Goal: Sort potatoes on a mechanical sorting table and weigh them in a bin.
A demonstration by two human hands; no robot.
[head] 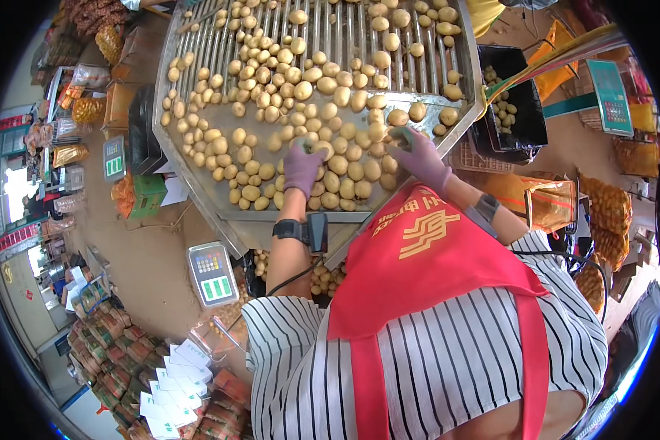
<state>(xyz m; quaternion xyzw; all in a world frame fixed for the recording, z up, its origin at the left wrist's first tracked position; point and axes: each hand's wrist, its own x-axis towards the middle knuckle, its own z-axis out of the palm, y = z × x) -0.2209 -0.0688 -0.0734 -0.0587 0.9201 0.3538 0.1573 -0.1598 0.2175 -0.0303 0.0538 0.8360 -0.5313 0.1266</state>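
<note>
Many potatoes (355, 169) lie loose on the metal sorting table (218, 116) in front of me. My left hand (303, 166), in a purple glove with greenish fingertips, reaches down among them near the front edge. A potato (323, 148) lies by its thumb and fingers; whether they grip it is unclear. Farther right, my right hand (422, 158), gloved alike, is at the right edge of the pile. Its thumb and fingers are apart, with no potato visible between them. More potatoes rest on the metal rollers (345, 34) at the far side.
A black-lined crate (531, 127) holding potatoes stands right of the table. Digital scale displays (213, 274) stand at left, and a green scale display (610, 98) at right. Below the front edge are more potatoes (325, 281). Stacked cartons (225, 410) lie lower left. A cable (572, 254) runs by my right arm.
</note>
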